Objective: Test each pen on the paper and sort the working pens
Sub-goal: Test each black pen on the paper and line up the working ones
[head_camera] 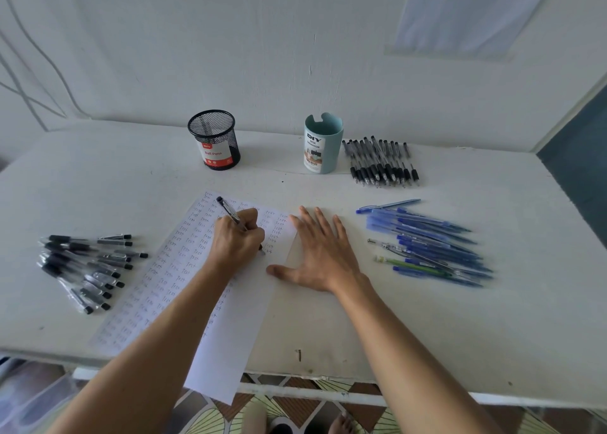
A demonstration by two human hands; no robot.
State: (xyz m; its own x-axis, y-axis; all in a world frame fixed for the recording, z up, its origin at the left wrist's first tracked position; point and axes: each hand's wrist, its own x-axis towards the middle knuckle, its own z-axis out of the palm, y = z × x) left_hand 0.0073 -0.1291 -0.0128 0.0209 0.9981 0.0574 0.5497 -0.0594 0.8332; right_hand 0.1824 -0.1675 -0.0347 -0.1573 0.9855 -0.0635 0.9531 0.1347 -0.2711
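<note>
Near the worktop's (427, 335) left edge lies a loose pile of black pens (88, 269). Beside it the paper (236, 335) runs slantwise from the middle and hangs over the near edge, its columns filled with the word "test". Our left hand (236, 240) pinches a black pen (226, 208) in a writing grip, tip down on the sheet's right-hand column, so we judge one pen's test is under way. A mesh cup (215, 139) stands towards the back edge. Our right hand (323, 253) lies flat with fingers spread, pressing the paper's right border and the worktop. Behind it stands a teal holder (323, 143), then a row of black pens (381, 162). Blue pens (427, 243) are heaped towards the right edge. Next we must read the mark, then put this pen with its fellows; we cannot tell which pile that is.
</note>
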